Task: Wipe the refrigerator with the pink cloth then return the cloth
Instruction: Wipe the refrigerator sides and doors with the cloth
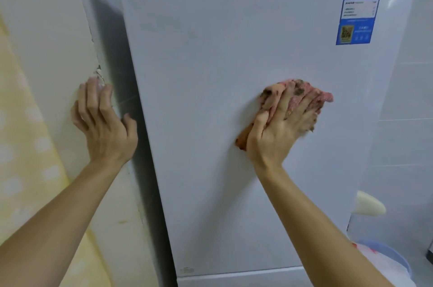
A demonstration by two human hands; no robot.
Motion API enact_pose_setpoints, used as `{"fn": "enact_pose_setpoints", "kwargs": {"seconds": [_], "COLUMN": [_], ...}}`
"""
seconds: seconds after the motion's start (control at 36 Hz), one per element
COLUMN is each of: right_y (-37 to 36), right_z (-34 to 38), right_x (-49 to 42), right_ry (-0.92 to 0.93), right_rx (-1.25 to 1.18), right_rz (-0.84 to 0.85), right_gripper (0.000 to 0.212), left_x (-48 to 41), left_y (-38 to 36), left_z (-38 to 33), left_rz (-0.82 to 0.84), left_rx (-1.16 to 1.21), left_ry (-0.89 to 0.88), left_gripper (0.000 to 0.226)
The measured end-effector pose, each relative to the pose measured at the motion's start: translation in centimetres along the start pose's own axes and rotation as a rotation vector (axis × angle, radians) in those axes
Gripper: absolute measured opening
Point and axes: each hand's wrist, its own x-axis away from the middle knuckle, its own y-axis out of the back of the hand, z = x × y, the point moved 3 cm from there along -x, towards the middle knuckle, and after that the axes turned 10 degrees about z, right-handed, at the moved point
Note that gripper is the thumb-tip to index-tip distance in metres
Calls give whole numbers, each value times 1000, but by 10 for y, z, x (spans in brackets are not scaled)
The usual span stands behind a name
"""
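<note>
The pink cloth [302, 97] is pressed on the refrigerator [210, 40] under outstretched right hand [278, 129] fingers; left hand [105, 127] fingers are laid released on the wall [46, 29].

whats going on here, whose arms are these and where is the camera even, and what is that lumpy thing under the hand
There is no machine here: these are a person's two bare arms. The single picture comes from a camera worn on the person's head, looking forward and down, so you see the arms as they would.

The big white surface is a refrigerator, with an energy label at its upper right. The right hand presses a stained pink cloth flat against the refrigerator with spread fingers, to wipe it. The left hand holds nothing and rests on the cream wall beside the refrigerator.
</note>
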Motion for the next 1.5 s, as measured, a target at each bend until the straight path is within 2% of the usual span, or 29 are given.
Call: {"fn": "enact_pose_setpoints", "kwargs": {"seconds": [0.08, 0.22, 0.39, 0.44, 0.5, 0.61, 0.69, 0.75, 0.86, 0.94, 1.11, 1.19, 1.36, 1.42, 1.5], "right_y": [-23, -70, -70, -55, -31, 23, 53, 57, 43, 22, -45, -67, -58, -43, -15], "right_z": [44, 107, 95, 81, 55, -32, -80, -81, -37, 14, 136, 150, 128, 113, 75], "right_x": [14, 67, 69, 56, 33, -10, -26, -32, -50, -66, -30, -1, -15, -29, -63], "right_ry": [226, 702, 901, 852, 709, 338, 33, -97, -210, -78, 547, 727, 885, 839, 649], "right_rx": [47, 112, 199, 204, 192, 265, 184, 115, -19, -3, 119, 167, 215, 186, 167], "right_rz": [31, 223, 249, 215, 141, 93, 68, 56, -44, -59, 71, 133, 157, 119, 35], "right_gripper": [61, 55, 49, 46, 47, 57, 68, 73, 71, 72, 59, 57, 51, 50, 51], "left_x": [1, 1, -4, -12, -21, -34, -35, -34, -35, -35, -37, -37, -53, -63, -72], "left_y": [-1, -1, 7, 12, 15, 17, 15, 12, 12, 12, 10, 11, 18, 21, 25], "left_z": [-1, -1, 6, 6, 5, 6, 9, 9, 9, 9, 8, 7, 6, 7, 9], "left_rz": [4, 34, 47, 44, 40, 39, 48, 46, 18, 14, 3, 1, 27, 24, 22], "left_rx": [-6, -3, -26, -11, 9, 28, 13, 8, 4, 5, 0, -1, 4, 17, 35], "left_ry": [-2, -27, -34, -14, 5, 8, -1, -3, -13, -17, -24, -8, -13, 5, 6], "left_gripper": [75, 68, 74, 77, 78, 77, 77, 77, 77, 77, 79, 79, 76, 76, 74]}}
